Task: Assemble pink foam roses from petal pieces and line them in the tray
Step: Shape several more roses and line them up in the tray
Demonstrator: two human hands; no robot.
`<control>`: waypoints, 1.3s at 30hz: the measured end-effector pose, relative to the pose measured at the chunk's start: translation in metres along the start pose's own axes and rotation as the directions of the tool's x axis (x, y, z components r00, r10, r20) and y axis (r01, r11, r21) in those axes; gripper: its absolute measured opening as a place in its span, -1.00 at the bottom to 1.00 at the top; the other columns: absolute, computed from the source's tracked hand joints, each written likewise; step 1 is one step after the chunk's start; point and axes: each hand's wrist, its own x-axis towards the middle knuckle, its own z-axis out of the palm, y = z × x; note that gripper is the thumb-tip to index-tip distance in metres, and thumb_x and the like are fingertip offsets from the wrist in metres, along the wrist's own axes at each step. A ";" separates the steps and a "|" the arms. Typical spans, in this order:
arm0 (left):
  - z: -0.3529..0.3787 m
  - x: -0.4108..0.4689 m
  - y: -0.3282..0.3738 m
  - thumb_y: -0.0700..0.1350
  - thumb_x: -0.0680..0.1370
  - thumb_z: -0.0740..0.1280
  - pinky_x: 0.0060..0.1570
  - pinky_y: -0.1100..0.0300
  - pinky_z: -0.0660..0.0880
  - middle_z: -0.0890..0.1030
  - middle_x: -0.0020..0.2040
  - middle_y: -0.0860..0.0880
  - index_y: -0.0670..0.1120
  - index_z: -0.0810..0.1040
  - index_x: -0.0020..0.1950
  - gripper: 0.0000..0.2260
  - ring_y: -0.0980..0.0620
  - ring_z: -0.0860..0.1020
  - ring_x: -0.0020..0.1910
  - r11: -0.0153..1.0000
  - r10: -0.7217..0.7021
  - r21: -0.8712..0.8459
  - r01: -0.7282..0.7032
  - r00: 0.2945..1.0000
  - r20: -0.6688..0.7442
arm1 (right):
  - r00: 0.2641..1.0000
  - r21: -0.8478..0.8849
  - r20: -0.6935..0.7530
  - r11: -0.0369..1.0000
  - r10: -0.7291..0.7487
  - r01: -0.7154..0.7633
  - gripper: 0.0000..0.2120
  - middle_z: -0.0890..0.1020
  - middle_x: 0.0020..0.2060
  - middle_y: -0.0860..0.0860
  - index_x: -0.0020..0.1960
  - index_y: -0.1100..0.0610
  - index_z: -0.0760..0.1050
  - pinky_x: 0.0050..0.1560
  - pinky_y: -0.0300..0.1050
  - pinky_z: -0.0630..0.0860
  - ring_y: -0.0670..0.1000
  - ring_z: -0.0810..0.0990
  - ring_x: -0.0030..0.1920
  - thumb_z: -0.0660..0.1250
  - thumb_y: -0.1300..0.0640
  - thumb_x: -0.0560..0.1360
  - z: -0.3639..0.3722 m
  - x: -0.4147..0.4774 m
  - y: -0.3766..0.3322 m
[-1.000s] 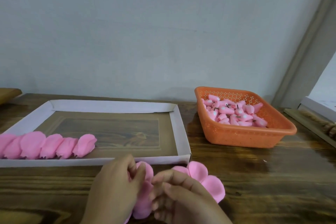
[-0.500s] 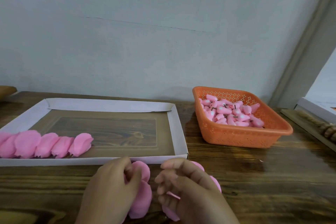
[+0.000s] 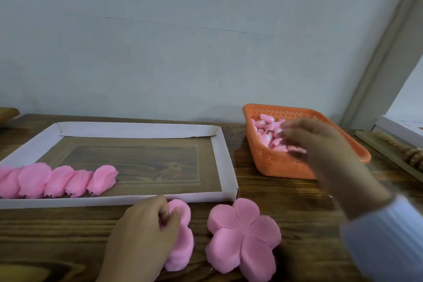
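Note:
My left hand [image 3: 146, 233] pinches a pink foam petal piece [image 3: 180, 238] on the table in front of the tray. A flat five-lobed pink petal piece [image 3: 242, 236] lies free just to its right. My right hand [image 3: 315, 144], blurred, reaches over the orange basket [image 3: 283, 169] of small pink bud cores [image 3: 267, 130]; its fingers hang over them and I cannot tell if they hold one. Several finished pink roses [image 3: 57, 181] lie in a row at the front left of the white-rimmed tray [image 3: 224, 162].
The wooden table [image 3: 297, 201] runs to a pale wall behind. At the far right lie a white box edge [image 3: 398, 128] and a wooden strip with a brown object [image 3: 414, 160]. A wooden item [image 3: 6, 114] shows at the far left edge.
My right hand left the petals near my left hand and moved up and right to the orange basket. The five-lobed petal piece it covered now lies open on the table.

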 end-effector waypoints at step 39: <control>0.007 -0.006 0.012 0.00 0.42 0.17 -0.36 0.04 0.50 0.52 -0.38 0.06 -0.02 0.44 -0.36 -0.81 -0.05 0.50 -0.35 0.832 0.519 0.211 -0.513 0.854 0.028 | 0.946 0.574 0.135 0.754 0.295 -0.318 -0.70 0.52 -0.45 0.00 -0.02 0.19 0.56 -0.47 -0.25 0.47 -0.12 0.48 -0.48 0.33 -0.04 0.44 0.019 -0.046 0.044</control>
